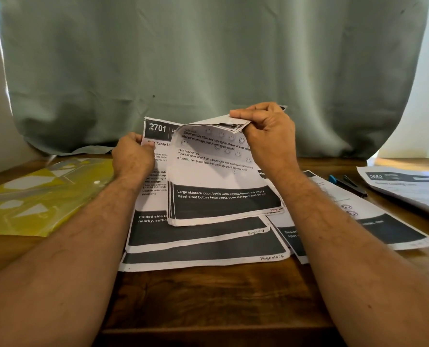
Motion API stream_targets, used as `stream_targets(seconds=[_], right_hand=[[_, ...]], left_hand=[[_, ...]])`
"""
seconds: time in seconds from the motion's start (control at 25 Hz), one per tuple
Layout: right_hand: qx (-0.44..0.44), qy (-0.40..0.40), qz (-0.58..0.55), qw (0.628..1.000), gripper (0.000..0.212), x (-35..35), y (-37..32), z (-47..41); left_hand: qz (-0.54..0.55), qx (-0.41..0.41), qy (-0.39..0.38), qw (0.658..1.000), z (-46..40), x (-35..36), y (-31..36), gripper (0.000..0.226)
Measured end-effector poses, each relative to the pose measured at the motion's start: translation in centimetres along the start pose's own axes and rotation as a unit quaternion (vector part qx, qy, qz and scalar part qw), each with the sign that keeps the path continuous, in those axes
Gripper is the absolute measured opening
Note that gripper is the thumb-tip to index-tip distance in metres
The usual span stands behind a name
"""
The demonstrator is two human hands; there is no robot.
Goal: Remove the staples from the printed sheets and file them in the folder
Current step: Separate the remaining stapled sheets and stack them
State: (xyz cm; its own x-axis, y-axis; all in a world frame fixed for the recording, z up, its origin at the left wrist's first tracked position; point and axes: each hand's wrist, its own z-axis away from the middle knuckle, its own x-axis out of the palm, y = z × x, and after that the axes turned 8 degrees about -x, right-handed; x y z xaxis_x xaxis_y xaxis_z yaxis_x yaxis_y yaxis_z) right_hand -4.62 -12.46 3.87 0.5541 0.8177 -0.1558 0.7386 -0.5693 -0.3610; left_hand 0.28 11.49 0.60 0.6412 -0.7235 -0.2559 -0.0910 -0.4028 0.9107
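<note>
The bunch of papers (218, 181) hangs long-ways down over the table (208, 296), its top pinched in the right hand (266, 131), while the left hand (133, 154) pinches another page (158, 136).

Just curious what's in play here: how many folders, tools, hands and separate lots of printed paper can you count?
Folder: 1
Blue-handled tool: 1
Hands: 2, left, right
Paper lots: 4, held bundle, sheets beneath, right sheet, far-right stack
Total: 8

Wooden table (208, 291): printed sheets (203, 256), yellow folder (33, 196).
</note>
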Motion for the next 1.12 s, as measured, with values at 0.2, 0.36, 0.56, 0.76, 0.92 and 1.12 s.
stream_targets(seconds=[0.2,0.36,0.56,0.76,0.92,1.12], right_hand=[[0.007,0.011,0.007,1.000,0.031,-0.4,0.3,-0.2],[0.016,-0.027,0.026,0.999,0.032,0.0,0.5,0.2],[0.022,-0.058,0.033,0.998,0.033,0.1,0.4,0.5],[0.012,-0.074,0.033,0.997,0.032,0.5,0.3,0.8],[0.014,-0.091,0.043,0.995,0.031,0.9,0.4,0.9],[0.009,-0.100,0.046,0.994,0.027,0.6,0.2,1.1]], left_hand=[[0.070,-0.098,-0.079,0.990,0.4,0.0,0.7,0.022],[0.196,-0.194,-0.242,0.930,1.6,-0.3,1.5,0.041],[-0.186,-0.020,-0.157,0.970,0.6,0.0,-0.5,0.014],[-0.312,-0.019,-0.143,0.939,1.0,0.3,-0.6,0.018],[-0.288,-0.032,-0.164,0.943,1.0,0.3,-0.5,0.022],[-0.095,-0.081,-0.150,0.981,0.7,0.3,0.1,0.016]])
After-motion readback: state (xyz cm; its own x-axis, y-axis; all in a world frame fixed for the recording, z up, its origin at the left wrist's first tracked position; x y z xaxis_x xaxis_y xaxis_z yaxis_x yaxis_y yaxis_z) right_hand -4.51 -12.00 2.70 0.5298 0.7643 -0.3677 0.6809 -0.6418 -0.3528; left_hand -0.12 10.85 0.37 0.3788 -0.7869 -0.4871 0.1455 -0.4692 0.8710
